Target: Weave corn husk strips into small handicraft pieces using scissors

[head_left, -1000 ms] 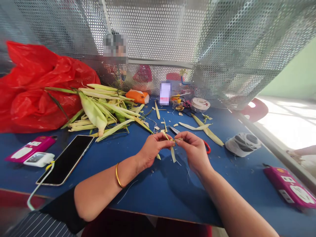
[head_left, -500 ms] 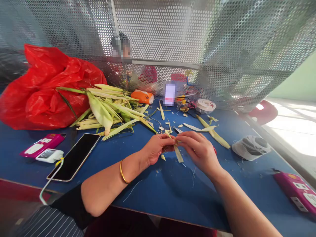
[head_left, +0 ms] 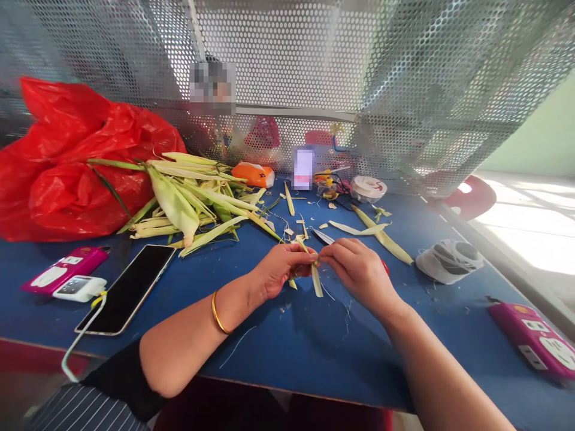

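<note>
Over the blue table (head_left: 291,353), my left hand (head_left: 279,272) and my right hand (head_left: 357,269) meet and both pinch a narrow pale-yellow leaf strip (head_left: 315,280). One end of the strip hangs down below the fingers, another pokes up to the left. A gold bangle sits on my left wrist. Red-handled scissors (head_left: 324,237) lie just behind my right hand, mostly hidden by it.
A pile of green-yellow leaves (head_left: 188,200) lies at back left against a red plastic bag (head_left: 76,161). A phone (head_left: 128,287) on a cable and a pink box (head_left: 63,269) are at left. Leaf scraps, a white tape roll (head_left: 367,188), a grey-white object (head_left: 447,260), a pink box (head_left: 534,338) lie right. A perforated metal screen stands behind.
Both hands stay together on the leaf strip, with only slight finger movement. The view has shifted a little.
</note>
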A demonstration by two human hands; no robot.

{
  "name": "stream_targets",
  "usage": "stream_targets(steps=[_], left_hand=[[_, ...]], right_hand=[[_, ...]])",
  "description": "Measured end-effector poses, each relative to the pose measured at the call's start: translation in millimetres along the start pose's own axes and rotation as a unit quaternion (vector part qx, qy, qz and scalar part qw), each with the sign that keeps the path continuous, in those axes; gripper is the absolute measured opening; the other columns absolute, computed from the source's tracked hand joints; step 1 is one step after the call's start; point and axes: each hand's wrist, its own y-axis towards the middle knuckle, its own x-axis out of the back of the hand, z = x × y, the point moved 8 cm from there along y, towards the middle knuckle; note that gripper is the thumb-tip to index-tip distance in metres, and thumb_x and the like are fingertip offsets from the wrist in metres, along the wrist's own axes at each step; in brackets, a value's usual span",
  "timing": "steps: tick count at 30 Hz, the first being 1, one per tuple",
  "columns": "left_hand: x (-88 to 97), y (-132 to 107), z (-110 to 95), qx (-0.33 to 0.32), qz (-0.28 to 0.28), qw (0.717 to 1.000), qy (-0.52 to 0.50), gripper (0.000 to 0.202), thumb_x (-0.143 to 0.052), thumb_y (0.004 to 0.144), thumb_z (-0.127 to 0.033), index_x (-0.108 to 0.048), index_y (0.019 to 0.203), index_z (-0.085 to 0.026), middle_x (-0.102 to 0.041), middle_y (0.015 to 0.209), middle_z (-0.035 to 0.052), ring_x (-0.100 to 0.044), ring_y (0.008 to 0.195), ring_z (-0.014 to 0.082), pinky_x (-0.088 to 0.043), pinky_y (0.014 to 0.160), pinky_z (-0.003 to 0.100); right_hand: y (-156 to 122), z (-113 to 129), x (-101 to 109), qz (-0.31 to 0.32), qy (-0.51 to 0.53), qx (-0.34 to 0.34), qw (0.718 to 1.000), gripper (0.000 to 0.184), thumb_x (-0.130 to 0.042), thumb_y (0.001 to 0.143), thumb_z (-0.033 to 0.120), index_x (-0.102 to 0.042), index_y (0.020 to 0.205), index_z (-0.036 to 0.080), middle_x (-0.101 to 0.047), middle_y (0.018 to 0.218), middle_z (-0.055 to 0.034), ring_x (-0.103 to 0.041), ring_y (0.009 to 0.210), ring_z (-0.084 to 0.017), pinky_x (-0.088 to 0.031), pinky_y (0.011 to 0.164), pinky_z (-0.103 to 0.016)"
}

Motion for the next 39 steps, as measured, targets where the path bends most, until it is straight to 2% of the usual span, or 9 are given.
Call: stream_targets(steps=[5, 8, 13, 17, 23, 27, 30, 35, 39], left_hand=[[-4.4, -0.8, -12.2, -0.044, 0.029, 0.997, 0.060, 0.027, -0.084, 0.058, -0.029, -0.070, 0.075, -0.014, -0.068, 0.073, 0.0025, -0.062, 0.071, 0.0122, -0.047, 0.075, 0.027], [-9.9, -3.4, -27.5, -0.133, 0.040, 0.971, 0.194, 0.019, -0.078, 0.065, -0.028, -0.070, 0.076, -0.014, -0.068, 0.071, 0.0018, -0.061, 0.069, 0.0123, -0.047, 0.071, 0.026], [-18.5, -17.6, -45.5, -0.276, -0.022, 0.868, 0.413, 0.006, -0.065, 0.073, -0.020, -0.069, 0.076, -0.016, -0.069, 0.071, 0.0004, -0.062, 0.067, 0.0118, -0.045, 0.067, 0.023], [-15.8, -21.0, -48.0, -0.280, -0.062, 0.842, 0.457, 0.008, -0.062, 0.073, -0.018, -0.069, 0.076, -0.017, -0.070, 0.069, -0.0003, -0.063, 0.066, 0.0119, -0.045, 0.066, 0.021], [-7.3, -7.7, -40.2, -0.209, -0.034, 0.882, 0.422, 0.006, -0.066, 0.068, -0.022, -0.068, 0.070, -0.017, -0.062, 0.061, -0.0024, -0.053, 0.057, 0.0102, -0.039, 0.056, 0.021], [5.1, 0.8, -27.4, -0.108, -0.042, 0.970, 0.215, 0.013, -0.072, 0.061, -0.024, -0.066, 0.068, -0.015, -0.062, 0.062, -0.0015, -0.057, 0.062, 0.0114, -0.046, 0.064, 0.024], [7.2, 3.5, -16.3, -0.033, -0.029, 0.993, 0.112, 0.021, -0.078, 0.057, -0.025, -0.067, 0.070, -0.014, -0.065, 0.068, 0.0006, -0.059, 0.065, 0.0111, -0.047, 0.069, 0.025], [6.7, 5.5, -2.7, 0.049, 0.003, 0.996, 0.074, 0.025, -0.081, 0.054, -0.026, -0.067, 0.071, -0.015, -0.067, 0.067, 0.0025, -0.059, 0.062, 0.0118, -0.047, 0.067, 0.026], [6.4, 5.9, -12.6, -0.017, 0.003, 0.988, 0.156, 0.024, -0.080, 0.059, -0.030, -0.067, 0.074, -0.016, -0.068, 0.070, 0.0015, -0.061, 0.066, 0.0128, -0.048, 0.069, 0.027]], right_hand=[[-3.3, -21.1, -9.4, 0.008, 0.121, -0.140, 0.983, 0.018, -0.051, 0.089, 0.025, -0.061, 0.074, 0.021, -0.063, 0.070, -0.0021, -0.054, 0.062, -0.015, -0.040, 0.060, -0.029], [-14.4, -42.2, -32.1, 0.047, 0.292, -0.297, 0.908, 0.021, -0.058, 0.081, 0.035, -0.059, 0.068, 0.020, -0.055, 0.055, 0.0025, -0.045, 0.051, -0.012, -0.034, 0.051, -0.026], [-26.0, -49.0, -55.7, 0.058, 0.482, -0.429, 0.762, 0.026, -0.073, 0.059, 0.040, -0.061, 0.061, 0.016, -0.052, 0.049, 0.0047, -0.045, 0.047, -0.008, -0.039, 0.054, -0.025], [-26.7, -47.0, -62.1, 0.041, 0.524, -0.453, 0.720, 0.028, -0.077, 0.054, 0.039, -0.061, 0.059, 0.015, -0.052, 0.050, 0.0049, -0.047, 0.047, -0.007, -0.041, 0.055, -0.025], [-25.0, -45.9, -67.5, 0.051, 0.502, -0.426, 0.751, 0.023, -0.071, 0.064, 0.037, -0.060, 0.064, 0.016, -0.053, 0.054, 0.0041, -0.049, 0.051, -0.009, -0.043, 0.058, -0.026], [-11.9, -40.8, -41.9, -0.003, 0.348, -0.283, 0.894, 0.016, -0.061, 0.079, 0.029, -0.062, 0.092, 0.018, -0.058, 0.067, 0.0035, -0.054, 0.062, -0.012, -0.042, 0.062, -0.027], [-4.5, -23.0, -24.7, -0.020, 0.206, -0.136, 0.969, 0.018, -0.053, 0.087, 0.017, -0.063, 0.102, 0.021, -0.064, 0.083, -0.0010, -0.059, 0.077, -0.014, -0.044, 0.072, -0.027], [-2.2, -8.9, -19.3, 0.002, 0.070, -0.037, 0.997, 0.021, -0.046, 0.093, 0.014, -0.066, 0.089, 0.020, -0.067, 0.086, -0.0051, -0.061, 0.079, -0.017, -0.043, 0.074, -0.029], [-3.5, -25.3, -22.6, 0.004, 0.082, -0.139, 0.987, 0.013, -0.052, 0.088, 0.017, -0.063, 0.080, 0.020, -0.066, 0.081, -0.0029, -0.057, 0.071, -0.015, -0.040, 0.067, -0.027]])
